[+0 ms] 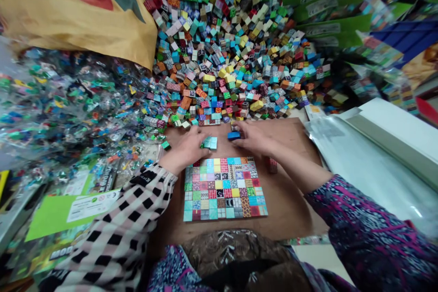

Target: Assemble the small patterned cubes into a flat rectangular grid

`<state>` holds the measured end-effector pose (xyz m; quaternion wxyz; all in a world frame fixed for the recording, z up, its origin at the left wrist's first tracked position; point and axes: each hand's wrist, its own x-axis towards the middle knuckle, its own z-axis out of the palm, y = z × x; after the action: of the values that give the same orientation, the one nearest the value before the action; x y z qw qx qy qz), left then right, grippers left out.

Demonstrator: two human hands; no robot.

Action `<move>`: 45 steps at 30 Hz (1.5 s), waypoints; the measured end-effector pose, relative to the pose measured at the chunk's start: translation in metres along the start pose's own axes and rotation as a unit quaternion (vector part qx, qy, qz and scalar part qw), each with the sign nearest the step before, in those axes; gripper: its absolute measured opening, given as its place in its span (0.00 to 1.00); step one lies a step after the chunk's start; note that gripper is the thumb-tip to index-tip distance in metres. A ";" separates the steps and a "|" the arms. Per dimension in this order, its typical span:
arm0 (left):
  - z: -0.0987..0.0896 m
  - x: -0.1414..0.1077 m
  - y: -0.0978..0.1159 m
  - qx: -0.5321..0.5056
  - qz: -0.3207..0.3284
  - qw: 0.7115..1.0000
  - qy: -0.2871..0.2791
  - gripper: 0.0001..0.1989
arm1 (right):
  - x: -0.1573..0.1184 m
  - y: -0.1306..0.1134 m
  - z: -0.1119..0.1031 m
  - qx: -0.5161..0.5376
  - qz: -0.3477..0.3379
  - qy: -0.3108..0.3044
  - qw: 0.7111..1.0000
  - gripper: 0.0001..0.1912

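Note:
My left hand (186, 147) is curved beside a small block of pale turquoise cubes (210, 143), its fingers against or near their left side; a bit of green shows between. My right hand (251, 138) has its thumb and fingers around a blue piece (234, 136) just to the right of those cubes. Below both hands lies a flat rectangle of many patterned cubes (224, 189), set edge to edge in rows. A reddish cube piece (273, 165) rests under my right forearm.
A large heap of loose coloured cubes (232, 64) rises behind the brown board (287, 210). Bagged small parts (68, 109) cover the left, below a yellow sack (78, 13). Clear plastic sleeves (376, 164) lie at the right, and a green card (58, 214) at the lower left.

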<state>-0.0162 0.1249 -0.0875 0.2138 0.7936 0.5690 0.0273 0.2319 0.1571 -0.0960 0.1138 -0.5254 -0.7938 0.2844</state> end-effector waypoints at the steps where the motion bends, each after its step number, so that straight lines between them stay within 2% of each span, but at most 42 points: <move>1: -0.001 0.001 0.002 0.010 -0.001 1.000 -0.003 0.22 | 0.000 0.000 0.002 -0.008 -0.003 0.001 1.000 0.28; 3: -0.001 0.002 0.004 0.022 0.001 1.000 -0.004 0.21 | 0.000 0.000 0.005 -0.020 -0.014 -0.005 1.000 0.27; 7: 0.000 0.003 0.006 0.018 -0.002 1.000 -0.005 0.22 | 0.000 -0.001 0.009 -0.080 -0.051 0.015 0.995 0.16; 11: 0.002 0.005 0.006 0.021 0.008 1.000 -0.005 0.24 | -0.001 -0.005 0.013 -0.093 -0.100 0.013 0.991 0.14; 18: 0.003 0.007 0.012 0.032 -0.001 0.999 0.002 0.22 | 0.009 -0.021 0.027 -0.046 -0.028 0.006 0.999 0.17; 22: 0.003 0.006 0.010 0.028 0.007 1.000 0.003 0.23 | 0.005 -0.019 0.031 0.028 -0.054 0.018 0.998 0.19; 25: 0.005 0.007 0.005 0.020 0.015 1.000 0.006 0.22 | 0.003 -0.013 0.031 0.020 -0.073 -0.003 0.997 0.14; 30: 0.007 0.009 0.004 0.028 0.012 0.999 0.011 0.22 | 0.013 -0.006 0.031 0.048 -0.069 -0.021 0.996 0.16; 33: 0.006 0.009 0.007 0.025 0.011 1.000 0.007 0.24 | 0.019 -0.007 0.033 0.084 -0.060 -0.035 0.994 0.14; 39: 0.004 0.010 0.009 0.034 0.006 0.999 0.006 0.25 | 0.024 -0.014 0.038 0.102 0.015 0.016 0.995 0.05; 45: 0.005 0.010 0.008 0.034 0.032 0.999 0.000 0.26 | 0.022 -0.019 0.037 0.088 0.010 0.035 0.995 0.03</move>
<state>-0.0040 0.1308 -0.0916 0.1855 0.8183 0.5439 0.0142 0.1901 0.1593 -0.1182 0.1845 -0.5311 -0.7557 0.3358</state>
